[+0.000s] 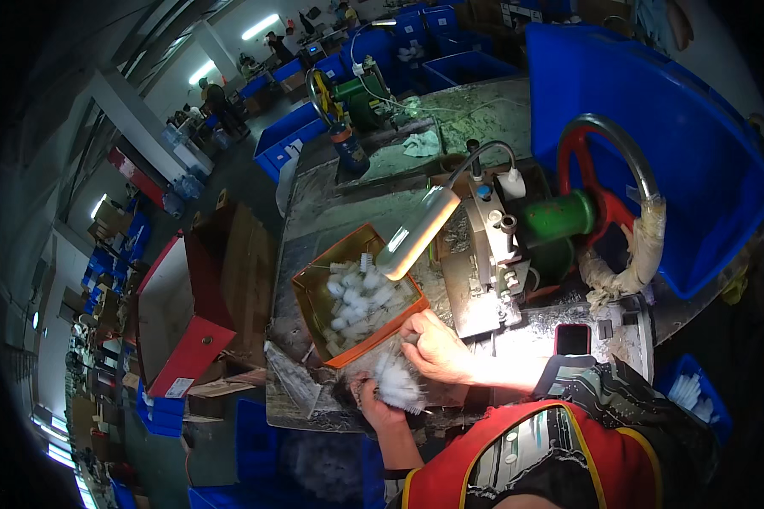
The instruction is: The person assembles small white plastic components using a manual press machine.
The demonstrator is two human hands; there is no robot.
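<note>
My left hand [380, 409] is closed around a bundle of thin white bristly pieces [399, 383] at the table's near edge. Just right of the bundle, my right hand [438, 349] has its fingers curled in, close to the near corner of an orange tray [373, 332]. Whether anything small sits between those fingertips is hidden. Many small white pieces [358, 293] lie heaped in the tray. Right of the tray stands a green hand press [560, 219] with a red-spoked wheel, its metal head [494, 280] brightly lit.
A lamp [420, 231] on a bent neck hangs over the tray's right side. Behind the press rises a large blue bin [654, 110]. A phone [573, 339] lies near my right forearm. Left of the table are a red-sided box [187, 348] and cardboard. Several people work far off.
</note>
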